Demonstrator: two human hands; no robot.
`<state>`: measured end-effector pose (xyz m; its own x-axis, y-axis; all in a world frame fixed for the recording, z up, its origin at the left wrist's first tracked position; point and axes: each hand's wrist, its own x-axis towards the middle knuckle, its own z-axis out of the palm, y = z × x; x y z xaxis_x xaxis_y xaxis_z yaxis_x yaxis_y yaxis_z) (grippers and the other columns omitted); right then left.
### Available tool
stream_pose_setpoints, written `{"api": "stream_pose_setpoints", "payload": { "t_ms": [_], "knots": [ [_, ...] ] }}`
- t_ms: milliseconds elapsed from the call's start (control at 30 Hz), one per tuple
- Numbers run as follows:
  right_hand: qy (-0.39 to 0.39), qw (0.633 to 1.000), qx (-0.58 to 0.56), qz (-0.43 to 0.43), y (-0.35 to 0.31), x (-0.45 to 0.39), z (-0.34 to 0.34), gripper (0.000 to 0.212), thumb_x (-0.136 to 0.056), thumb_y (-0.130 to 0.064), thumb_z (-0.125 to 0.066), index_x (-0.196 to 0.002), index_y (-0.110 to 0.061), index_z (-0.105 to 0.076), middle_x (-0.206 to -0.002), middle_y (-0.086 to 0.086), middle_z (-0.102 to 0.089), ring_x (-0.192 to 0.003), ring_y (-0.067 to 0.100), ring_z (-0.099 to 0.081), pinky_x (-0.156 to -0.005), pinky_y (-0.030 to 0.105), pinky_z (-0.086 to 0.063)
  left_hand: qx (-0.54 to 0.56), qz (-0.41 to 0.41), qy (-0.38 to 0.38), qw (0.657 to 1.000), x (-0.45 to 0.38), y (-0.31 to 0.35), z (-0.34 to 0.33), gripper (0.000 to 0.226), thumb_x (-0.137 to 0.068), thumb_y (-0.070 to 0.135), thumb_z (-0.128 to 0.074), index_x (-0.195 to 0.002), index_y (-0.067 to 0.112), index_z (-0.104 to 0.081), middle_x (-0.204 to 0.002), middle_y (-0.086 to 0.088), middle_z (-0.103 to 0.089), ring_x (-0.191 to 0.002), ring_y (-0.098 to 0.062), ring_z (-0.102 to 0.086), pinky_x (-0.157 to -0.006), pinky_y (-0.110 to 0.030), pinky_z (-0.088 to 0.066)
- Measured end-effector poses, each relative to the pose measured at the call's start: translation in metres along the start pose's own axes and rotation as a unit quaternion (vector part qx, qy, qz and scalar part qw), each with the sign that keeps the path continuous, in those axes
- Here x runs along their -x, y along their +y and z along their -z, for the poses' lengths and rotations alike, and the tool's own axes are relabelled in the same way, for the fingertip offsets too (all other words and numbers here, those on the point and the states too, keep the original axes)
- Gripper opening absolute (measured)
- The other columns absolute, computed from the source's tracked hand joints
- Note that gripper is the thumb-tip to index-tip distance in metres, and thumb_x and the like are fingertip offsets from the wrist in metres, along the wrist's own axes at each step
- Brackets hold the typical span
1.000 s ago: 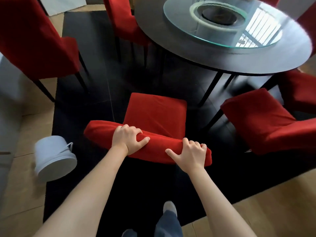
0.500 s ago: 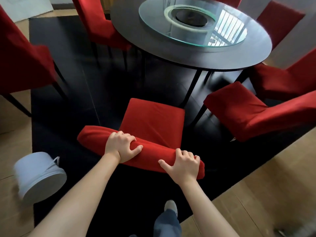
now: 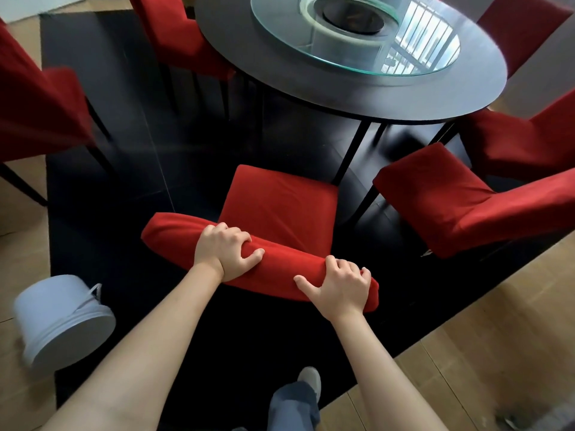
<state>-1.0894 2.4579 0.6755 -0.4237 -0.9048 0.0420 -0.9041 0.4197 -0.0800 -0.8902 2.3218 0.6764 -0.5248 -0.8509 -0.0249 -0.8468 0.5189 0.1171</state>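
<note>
- left hand point(image 3: 223, 251) curled over the top of the red chair's backrest point(image 3: 174, 233), thumb on the near side
- right hand point(image 3: 339, 287) gripping the same backrest near its right end
- red chair point(image 3: 280, 206) on the black rug point(image 3: 102, 169), seat facing the round table point(image 3: 485, 85) (not tucked under)
- white bucket point(image 3: 59, 318) on its side at the rug's left edge

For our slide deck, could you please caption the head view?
A person's left hand and right hand grip a red chair's backrest before a round table.
</note>
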Motion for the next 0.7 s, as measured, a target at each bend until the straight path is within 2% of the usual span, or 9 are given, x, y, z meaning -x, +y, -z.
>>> {"api": "stream_pose_setpoints", "payload": {
  "t_ms": [200,533,700],
  "knots": [
    [-0.004,1.0,-0.006,-0.002,0.001,-0.026,-0.004,0.089,-0.067,-0.086,-0.028,-0.092,-0.011,-0.068,-0.091,0.007,-0.071,-0.089,0.03,-0.065,-0.091,0.05,-0.04,-0.005,-0.003,0.003,1.0,-0.026,-0.002,0.002,0.084,-0.072,0.073,-0.009,-0.103,0.026,-0.071,-0.101,0.008,-0.07,-0.091,-0.018,-0.058,-0.086,-0.035,-0.039],
    [-0.003,1.0,0.004,-0.007,0.002,-0.085,-0.006,0.088,-0.067,-0.085,-0.026,-0.091,-0.011,-0.068,-0.089,0.007,-0.071,-0.087,0.029,-0.065,-0.09,0.047,-0.04,-0.015,-0.001,0.008,1.0,-0.087,-0.008,0.003,0.084,-0.072,0.073,-0.007,-0.101,0.026,-0.07,-0.098,0.009,-0.069,-0.089,-0.017,-0.057,-0.083,-0.034,-0.039],
    [-0.007,1.0,0.016,-0.011,0.003,-0.112,-0.009,0.09,-0.067,-0.086,-0.022,-0.095,-0.013,-0.067,-0.094,0.003,-0.07,-0.093,0.026,-0.064,-0.093,0.047,-0.037,-0.015,-0.003,0.011,1.0,-0.114,-0.011,0.003,0.084,-0.072,0.073,-0.007,-0.101,0.026,-0.07,-0.097,0.007,-0.07,-0.088,-0.018,-0.057,-0.083,-0.034,-0.039]
  ]
}}
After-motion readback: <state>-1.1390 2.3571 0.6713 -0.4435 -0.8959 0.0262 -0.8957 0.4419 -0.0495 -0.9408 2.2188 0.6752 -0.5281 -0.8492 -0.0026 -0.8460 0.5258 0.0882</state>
